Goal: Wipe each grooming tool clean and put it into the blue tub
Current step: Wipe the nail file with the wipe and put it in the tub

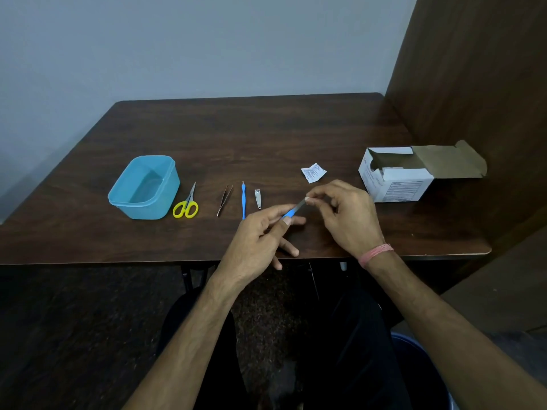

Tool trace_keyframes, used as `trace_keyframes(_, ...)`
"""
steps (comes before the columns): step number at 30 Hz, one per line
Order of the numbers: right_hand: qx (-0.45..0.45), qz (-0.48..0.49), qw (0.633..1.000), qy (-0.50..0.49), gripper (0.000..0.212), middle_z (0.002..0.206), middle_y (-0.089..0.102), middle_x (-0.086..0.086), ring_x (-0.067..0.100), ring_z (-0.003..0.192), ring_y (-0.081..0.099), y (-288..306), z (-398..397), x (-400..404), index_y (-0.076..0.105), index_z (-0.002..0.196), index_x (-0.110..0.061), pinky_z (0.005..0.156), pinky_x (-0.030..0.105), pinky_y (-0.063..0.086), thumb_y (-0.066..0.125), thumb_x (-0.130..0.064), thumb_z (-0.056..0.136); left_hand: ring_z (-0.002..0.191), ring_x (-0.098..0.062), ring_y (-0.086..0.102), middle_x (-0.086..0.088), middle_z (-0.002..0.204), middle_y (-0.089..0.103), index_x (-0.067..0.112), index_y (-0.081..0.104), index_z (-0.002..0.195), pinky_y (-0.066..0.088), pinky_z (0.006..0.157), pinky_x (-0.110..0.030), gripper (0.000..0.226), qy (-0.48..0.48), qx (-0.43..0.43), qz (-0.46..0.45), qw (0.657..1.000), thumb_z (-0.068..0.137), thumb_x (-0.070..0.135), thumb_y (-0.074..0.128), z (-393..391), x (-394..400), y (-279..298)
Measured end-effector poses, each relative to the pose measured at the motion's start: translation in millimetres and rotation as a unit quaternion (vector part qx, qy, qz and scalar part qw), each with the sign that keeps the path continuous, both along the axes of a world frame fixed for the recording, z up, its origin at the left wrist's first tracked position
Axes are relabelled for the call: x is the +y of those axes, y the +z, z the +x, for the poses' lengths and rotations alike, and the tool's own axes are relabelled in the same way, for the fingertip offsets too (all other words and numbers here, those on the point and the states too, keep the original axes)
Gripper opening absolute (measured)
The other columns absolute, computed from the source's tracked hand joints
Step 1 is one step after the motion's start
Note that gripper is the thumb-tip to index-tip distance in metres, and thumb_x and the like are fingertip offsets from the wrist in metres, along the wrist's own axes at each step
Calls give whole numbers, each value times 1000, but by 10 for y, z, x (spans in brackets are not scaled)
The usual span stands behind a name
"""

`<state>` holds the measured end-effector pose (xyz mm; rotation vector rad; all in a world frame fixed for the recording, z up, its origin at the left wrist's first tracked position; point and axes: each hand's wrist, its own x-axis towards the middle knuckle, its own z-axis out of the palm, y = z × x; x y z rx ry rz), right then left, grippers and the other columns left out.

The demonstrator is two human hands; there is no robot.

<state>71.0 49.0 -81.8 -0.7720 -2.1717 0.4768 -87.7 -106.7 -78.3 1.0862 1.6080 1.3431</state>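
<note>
My left hand (260,235) pinches the blue handle of a nail file (294,210) above the table's front edge. My right hand (343,214) pinches a small wipe around the file's grey metal tip; the wipe is mostly hidden by the fingers. The blue tub (142,189) stands empty at the left. In a row to its right lie yellow-handled scissors (187,204), tweezers (224,200), a blue cuticle pusher (243,199) and a nail clipper (258,198).
A torn white wipe wrapper (313,172) lies behind my right hand. An open white cardboard box (396,176) stands at the right by a wooden wall panel (473,84). The dark wooden table (207,134) ends near my wrists.
</note>
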Motion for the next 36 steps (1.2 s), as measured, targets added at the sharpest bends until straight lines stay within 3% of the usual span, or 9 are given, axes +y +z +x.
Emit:
trace_keyframes(8,-7,-19,998,58,9,101,76,-15,3,83,68,22,-19,-104,83,102,-27,79,31,59,82,-19,99,81,-24,86,13,129,83,34,71,148,54,43,-22,33,-6,7,3,1000,121,23,55,-15,0,1)
trace_keyframes(13,9,-59,992,108,8,100,75,-19,13,86,72,-7,-51,-172,83,102,-33,77,34,59,77,-29,99,78,-25,85,11,130,82,47,75,131,54,42,-23,35,-9,2,13,1000,121,21,54,-20,5,6)
trace_keyframes(18,24,-82,996,34,11,92,76,-18,11,71,63,13,-69,-83,86,95,-29,71,22,51,88,-19,93,81,-25,86,13,130,83,38,72,144,55,42,-24,32,-5,2,5,1000,121,24,55,-23,17,-17)
trace_keyframes(21,34,-149,988,-1,11,86,78,-20,9,67,64,27,-94,-46,86,91,-31,70,16,49,90,-20,91,82,-25,86,13,131,83,34,71,149,55,43,-24,33,-7,2,5,1000,121,25,56,-29,6,-26)
trace_keyframes(24,30,-204,978,-20,7,76,77,-20,10,68,69,36,-90,-21,86,92,-30,75,25,57,90,-24,92,82,-25,86,15,130,82,32,70,151,55,43,-23,34,-7,3,4,1000,121,25,56,-26,16,-40)
trace_keyframes(26,34,-224,974,-21,5,80,80,-13,13,70,74,48,-91,-16,87,94,-28,80,33,62,90,-24,93,81,-24,86,16,130,82,31,69,152,54,43,-23,35,-6,7,3,1000,121,25,56,-23,22,-58)
trace_keyframes(34,66,-230,971,-20,5,82,82,-11,6,66,74,48,-71,-52,87,95,-26,80,36,65,90,-23,93,78,-22,85,17,128,83,40,70,145,54,43,-23,32,0,17,8,1000,119,25,59,1,34,-74)
trace_keyframes(36,92,-235,967,-32,4,84,82,-9,10,65,73,48,-63,-56,86,96,-26,78,41,66,89,-24,94,77,-22,85,17,128,83,33,69,151,54,43,-23,35,4,19,5,1000,119,25,59,4,35,-77)
